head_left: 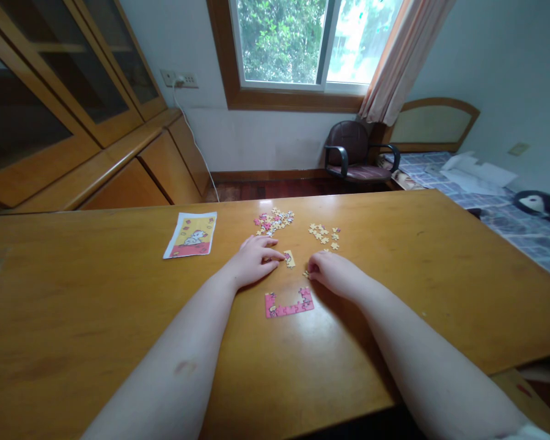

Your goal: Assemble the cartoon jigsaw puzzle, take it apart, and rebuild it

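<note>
Both my forearms rest on a wooden table. My left hand lies on it with fingers stretched toward a small yellow joined puzzle section, fingertips touching it. My right hand is curled, pinching a small puzzle piece at its fingertips. Just in front of the hands lies a pink U-shaped assembled puzzle border. Beyond the hands are a pile of pink and yellow loose pieces and a smaller scatter of yellow pieces.
A reference picture card lies on the table's left-centre. Wooden cabinets stand at left. Behind the table are a dark armchair, a window, a curtain and a bed at right.
</note>
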Available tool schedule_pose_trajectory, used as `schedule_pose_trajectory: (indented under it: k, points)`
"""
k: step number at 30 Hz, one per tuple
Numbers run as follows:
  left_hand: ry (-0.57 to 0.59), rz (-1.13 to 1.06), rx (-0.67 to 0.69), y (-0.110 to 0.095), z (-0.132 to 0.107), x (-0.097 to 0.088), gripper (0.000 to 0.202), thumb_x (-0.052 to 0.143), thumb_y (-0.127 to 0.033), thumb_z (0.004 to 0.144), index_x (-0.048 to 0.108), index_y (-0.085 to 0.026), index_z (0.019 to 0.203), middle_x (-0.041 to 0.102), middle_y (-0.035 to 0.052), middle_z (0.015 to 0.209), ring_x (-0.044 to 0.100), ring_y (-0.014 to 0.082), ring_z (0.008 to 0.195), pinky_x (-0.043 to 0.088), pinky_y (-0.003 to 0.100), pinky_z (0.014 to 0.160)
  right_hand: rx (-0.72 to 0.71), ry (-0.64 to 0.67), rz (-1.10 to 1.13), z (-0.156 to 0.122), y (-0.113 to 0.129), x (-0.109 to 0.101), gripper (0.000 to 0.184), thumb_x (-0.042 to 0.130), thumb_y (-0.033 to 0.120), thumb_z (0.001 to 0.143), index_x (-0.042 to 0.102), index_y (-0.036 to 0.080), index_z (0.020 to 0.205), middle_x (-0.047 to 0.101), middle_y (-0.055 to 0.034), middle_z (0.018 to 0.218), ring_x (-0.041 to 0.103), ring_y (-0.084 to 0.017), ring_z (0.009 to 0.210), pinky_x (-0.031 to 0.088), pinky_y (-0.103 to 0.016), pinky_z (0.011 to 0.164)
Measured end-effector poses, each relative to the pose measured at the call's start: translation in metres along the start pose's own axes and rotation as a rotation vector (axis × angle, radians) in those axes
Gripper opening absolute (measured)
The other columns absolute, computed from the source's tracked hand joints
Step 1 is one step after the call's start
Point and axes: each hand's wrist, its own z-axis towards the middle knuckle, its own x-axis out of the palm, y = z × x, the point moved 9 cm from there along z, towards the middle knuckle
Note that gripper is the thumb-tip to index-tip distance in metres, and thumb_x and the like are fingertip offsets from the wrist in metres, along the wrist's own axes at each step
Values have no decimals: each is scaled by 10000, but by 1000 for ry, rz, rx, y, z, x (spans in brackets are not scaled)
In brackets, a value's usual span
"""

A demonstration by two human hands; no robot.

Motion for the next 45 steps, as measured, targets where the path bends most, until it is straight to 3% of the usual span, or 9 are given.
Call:
schedule_pose_trajectory:
  k: [10,29,45]
  points:
    - [-22,-7,21,2,0,2,250,549,-338,859,732,-348,1029,562,38,1307,430,273,1268,241,536,1129,-179,-86,-45,11,28,15,93,567,216,886,621,177,951,630,-59,975,592,-166,880,407,-252,771]
    - [-16,-4,18,2,0,2,257,547,-341,856,728,-362,1037,561,30,1311,429,267,1267,242,536,1130,-176,-130,-35,6,34,9,173,518,280,926,675,221,969,638,-44,964,615,-155,867,420,-242,750]
    - [-18,-29,21,2,0,2,256,560,-355,853,727,-352,1046,533,34,1346,415,287,1283,253,544,1127,-287,-134,-85,-1,47,4,263,466,293,941,709,193,955,652,-74,922,604,-159,843,428,-254,769]
